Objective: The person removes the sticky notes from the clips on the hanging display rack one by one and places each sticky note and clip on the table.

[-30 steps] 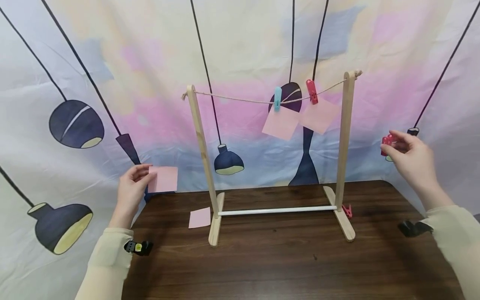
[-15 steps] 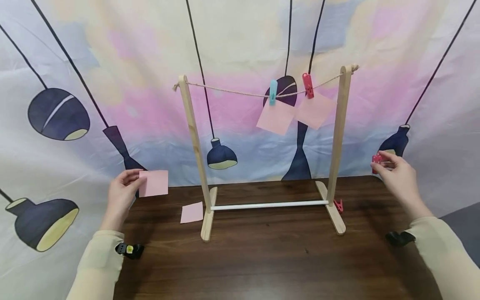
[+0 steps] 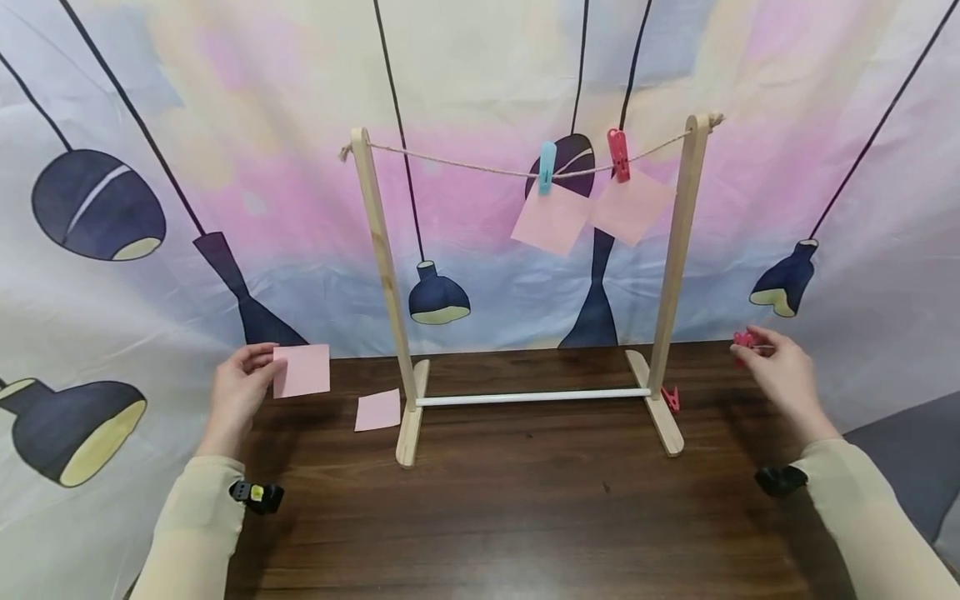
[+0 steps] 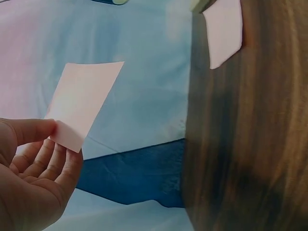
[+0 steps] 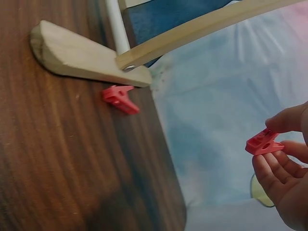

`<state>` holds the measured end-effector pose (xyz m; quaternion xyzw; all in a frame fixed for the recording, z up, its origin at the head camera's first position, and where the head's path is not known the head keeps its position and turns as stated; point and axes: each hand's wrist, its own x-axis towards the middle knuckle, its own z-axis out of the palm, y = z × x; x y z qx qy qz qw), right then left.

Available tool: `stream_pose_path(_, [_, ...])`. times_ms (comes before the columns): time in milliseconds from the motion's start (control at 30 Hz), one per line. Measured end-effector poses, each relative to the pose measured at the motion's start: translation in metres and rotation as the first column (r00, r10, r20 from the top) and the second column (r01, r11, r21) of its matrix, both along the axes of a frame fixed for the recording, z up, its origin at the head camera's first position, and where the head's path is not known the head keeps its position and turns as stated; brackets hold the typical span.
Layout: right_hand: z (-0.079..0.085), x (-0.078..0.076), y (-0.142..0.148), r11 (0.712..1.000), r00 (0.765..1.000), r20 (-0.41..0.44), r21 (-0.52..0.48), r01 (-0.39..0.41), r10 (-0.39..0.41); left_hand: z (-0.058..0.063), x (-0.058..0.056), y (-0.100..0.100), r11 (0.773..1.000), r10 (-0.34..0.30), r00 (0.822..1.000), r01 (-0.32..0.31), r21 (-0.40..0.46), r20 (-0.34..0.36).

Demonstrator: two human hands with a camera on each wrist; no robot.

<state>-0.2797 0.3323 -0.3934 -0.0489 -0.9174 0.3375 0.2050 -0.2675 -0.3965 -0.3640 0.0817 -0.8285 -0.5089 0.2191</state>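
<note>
Left hand (image 3: 238, 389) pinched a pink paper square (image 3: 303, 371) by its edge, thumb against fingers, left of the wooden stand (image 3: 675, 267). Right hand (image 3: 783, 375) was clamped, thumb and fingertips, on a red clothespin (image 5: 263, 142), right of the stand. Second red clothespin (image 5: 120, 99) lay on the tabletop (image 3: 487, 517).

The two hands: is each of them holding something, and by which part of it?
The left hand pinches a pink paper by the edge nearest the palm; the right hand pinches a red clothespin, apparently by its handles.
</note>
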Motion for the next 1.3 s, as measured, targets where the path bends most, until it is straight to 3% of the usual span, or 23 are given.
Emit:
stream_pose_path(233, [-0.020,-0.001,-0.008,1.000,0.999,0.033,0.018,-0.011,0.011,-0.011,0.001,-0.007,0.998,0.015,0.997,-0.011,-0.058,0.069])
stream_pose_path(733, [-0.061,0.004,0.004,0.998,0.986,0.165,0.057,-0.010,0.000,-0.045,-0.013,0.000,0.987,-0.046,0.985,0.070,-0.142,0.164])
stream_pose_path(1033, [-0.068,0.000,-0.003,0.994,0.969,0.244,0.085,-0.066,0.044,-0.067,-0.017,-0.006,0.988,-0.043,0.963,0.080,-0.130,0.265])
stream_pose_path(1300, [-0.072,-0.006,-0.009,0.991,0.959,0.272,0.078,-0.107,0.082,-0.075,-0.021,-0.009,0.988,-0.022,0.952,0.067,-0.136,0.307])
